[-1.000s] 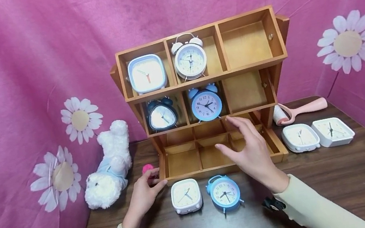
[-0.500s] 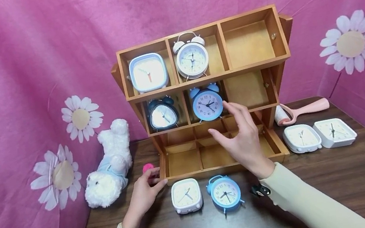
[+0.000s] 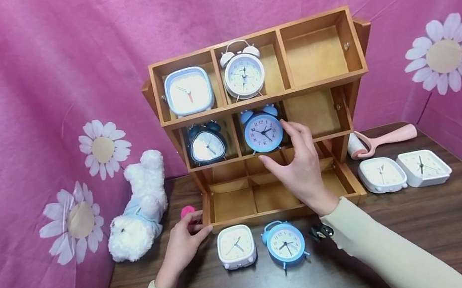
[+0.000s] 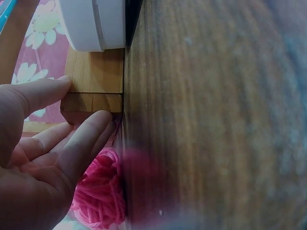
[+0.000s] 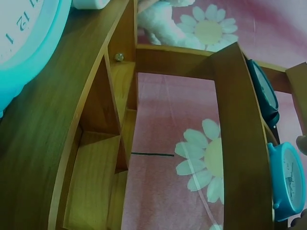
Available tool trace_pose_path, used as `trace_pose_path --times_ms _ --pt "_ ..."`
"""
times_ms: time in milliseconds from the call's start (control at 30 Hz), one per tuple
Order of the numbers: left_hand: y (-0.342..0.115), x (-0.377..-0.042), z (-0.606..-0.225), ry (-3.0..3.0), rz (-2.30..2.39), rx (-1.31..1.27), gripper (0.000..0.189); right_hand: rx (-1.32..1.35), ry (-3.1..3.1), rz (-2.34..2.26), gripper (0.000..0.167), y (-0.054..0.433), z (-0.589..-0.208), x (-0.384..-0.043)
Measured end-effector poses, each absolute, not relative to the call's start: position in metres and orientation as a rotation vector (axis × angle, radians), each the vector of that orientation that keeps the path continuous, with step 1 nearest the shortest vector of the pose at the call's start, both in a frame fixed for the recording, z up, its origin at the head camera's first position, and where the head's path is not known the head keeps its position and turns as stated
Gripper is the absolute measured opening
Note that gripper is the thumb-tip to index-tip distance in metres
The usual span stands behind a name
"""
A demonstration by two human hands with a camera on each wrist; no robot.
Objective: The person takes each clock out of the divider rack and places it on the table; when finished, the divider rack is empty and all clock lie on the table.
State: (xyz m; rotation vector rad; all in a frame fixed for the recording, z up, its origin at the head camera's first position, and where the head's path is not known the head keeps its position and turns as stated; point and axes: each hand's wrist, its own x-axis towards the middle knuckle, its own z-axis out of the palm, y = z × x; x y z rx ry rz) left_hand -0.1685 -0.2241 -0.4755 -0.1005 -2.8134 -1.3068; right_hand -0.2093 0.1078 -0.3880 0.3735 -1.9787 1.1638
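My left hand (image 3: 183, 243) pinches the front left corner of the wooden shelf (image 3: 243, 222), thumb in front and fingers at the side, clearest in the left wrist view. In the middle tier stands a light blue twin-bell alarm clock (image 3: 263, 132). My right hand (image 3: 300, 168) reaches up to it, index fingertip right at its right edge and thumb below it, fingers spread. The right wrist view shows that blue clock (image 5: 288, 182) with fingertips (image 5: 302, 143) at the frame's edge. On the table before the shelf lie a white square clock (image 3: 236, 247) and another blue clock (image 3: 285, 244).
A black clock (image 3: 206, 145), a blue-rimmed clock (image 3: 188, 92) and a white twin-bell clock (image 3: 244, 76) stand in other compartments. To the right lie two white clocks (image 3: 382, 174) and a pink lint roller (image 3: 388, 135). Pink yarn (image 4: 100, 191) and a plush toy (image 3: 139, 209) are left.
My right hand has moved left and up to the blue clock in the middle tier, its fingertip now at the clock's edge. The left hand stays at the shelf corner.
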Motion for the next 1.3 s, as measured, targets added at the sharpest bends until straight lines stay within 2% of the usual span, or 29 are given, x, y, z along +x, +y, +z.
trace_pose_path --times_ms 733,1300 --pt "-0.225 -0.169 -0.476 -2.814 -1.305 -0.097 0.045 0.435 -2.027 1.122 0.100 0.105 -0.389 -0.228" --pt "-0.224 -0.167 -0.474 -2.812 -1.323 -0.091 0.044 0.441 -2.033 1.039 0.095 0.104 -0.386 -0.234"
